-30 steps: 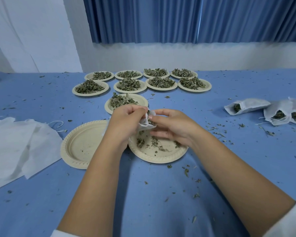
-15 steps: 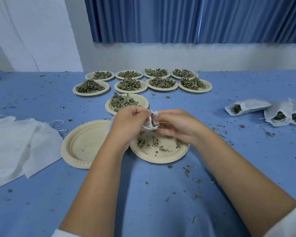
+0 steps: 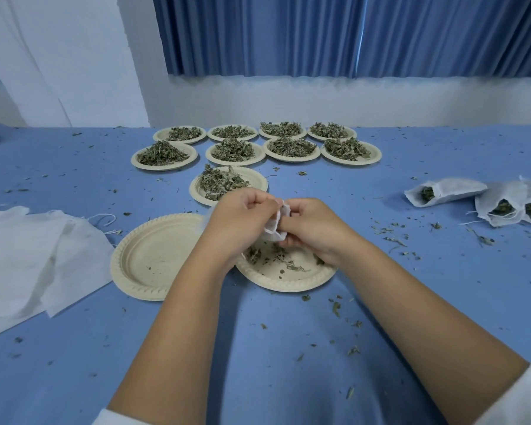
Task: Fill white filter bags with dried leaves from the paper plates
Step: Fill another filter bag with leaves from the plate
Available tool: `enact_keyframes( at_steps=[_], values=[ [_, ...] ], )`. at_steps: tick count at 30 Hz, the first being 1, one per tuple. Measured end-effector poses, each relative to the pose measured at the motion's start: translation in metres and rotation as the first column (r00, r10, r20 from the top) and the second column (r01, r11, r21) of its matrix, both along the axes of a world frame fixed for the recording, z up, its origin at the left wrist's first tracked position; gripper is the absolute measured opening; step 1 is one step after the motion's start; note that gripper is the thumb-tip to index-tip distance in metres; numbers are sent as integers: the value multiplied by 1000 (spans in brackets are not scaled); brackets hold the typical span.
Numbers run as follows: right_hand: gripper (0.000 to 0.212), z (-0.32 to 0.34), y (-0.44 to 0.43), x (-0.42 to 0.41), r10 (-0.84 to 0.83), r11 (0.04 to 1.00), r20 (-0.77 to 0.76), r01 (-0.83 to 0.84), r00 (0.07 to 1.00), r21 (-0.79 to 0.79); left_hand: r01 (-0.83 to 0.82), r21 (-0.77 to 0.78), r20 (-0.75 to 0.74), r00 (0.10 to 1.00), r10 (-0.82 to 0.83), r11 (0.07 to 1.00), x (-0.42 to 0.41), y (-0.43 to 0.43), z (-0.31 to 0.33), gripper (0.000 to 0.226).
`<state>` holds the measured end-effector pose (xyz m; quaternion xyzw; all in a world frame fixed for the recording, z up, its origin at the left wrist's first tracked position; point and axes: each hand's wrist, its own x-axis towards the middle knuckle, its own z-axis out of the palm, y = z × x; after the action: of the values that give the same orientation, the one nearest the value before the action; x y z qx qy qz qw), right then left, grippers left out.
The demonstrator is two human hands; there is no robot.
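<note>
Filter bag [image 3: 276,223], white and crumpled, pinched between left hand [image 3: 242,222] and right hand [image 3: 314,233], fingers of both curled onto the fabric. Held just above the nearest paper plate [image 3: 288,283], toward its far rim. Long axis running roughly far to near: upper end at the fingertips, lower end drooping toward the plate. Mouth lost in the folds, so its facing not to be told.

Against half a second ago: hands in almost the same spot, more white fabric showing between them, bunched lower.

Only a few leaf scraps [image 3: 284,263] on that plate. Just to its left, an empty plate [image 3: 154,256], the gap between the two hidden by the left forearm. Beyond the hands, a plate of dried leaves [image 3: 259,180], its near edge covered by the left hand. Farther still, two rows of four heaped plates [image 3: 376,154]. At far left, a flat pile of empty bags [image 3: 37,256] with loose drawstrings. At right, well apart from the hands, three filled bags [image 3: 448,191] on their sides, leaves showing at mouths turned near and left. Blue table [image 3: 258,363] strewn with leaf crumbs; blue curtain [image 3: 319,35] behind.
</note>
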<state>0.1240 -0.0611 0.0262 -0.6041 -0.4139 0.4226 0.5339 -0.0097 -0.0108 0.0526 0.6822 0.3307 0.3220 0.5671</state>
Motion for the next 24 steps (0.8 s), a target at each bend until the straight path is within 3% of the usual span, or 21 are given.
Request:
enact_keyframes(
  at_steps=[3,6,10,12,15,18,24],
  values=[
    [11,9,0,7,34,998,-132,-41,991,-54,-140,-10,13,990,141,990,0,5,-2,17],
    [10,12,0,9,36,998,-151,-43,988,-44,-176,-1,18,984,176,984,0,8,-3,20],
    [21,6,0,6,-27,999,22,28,999,-17,-180,-5,14,984,180,984,0,9,-3,17],
    [18,3,1,5,-106,993,168,95,980,72,-184,-8,18,983,184,983,-1,9,-2,19],
    [11,-3,3,2,-255,949,414,143,874,281,-168,-14,26,985,168,986,-1,8,-2,20],
    [22,-8,2,2,-358,902,638,76,681,425,-117,2,22,993,117,993,1,5,-2,18],
    [7,-10,3,3,-358,910,739,35,571,414,-73,-4,48,996,73,997,1,2,-2,18]
  ],
)
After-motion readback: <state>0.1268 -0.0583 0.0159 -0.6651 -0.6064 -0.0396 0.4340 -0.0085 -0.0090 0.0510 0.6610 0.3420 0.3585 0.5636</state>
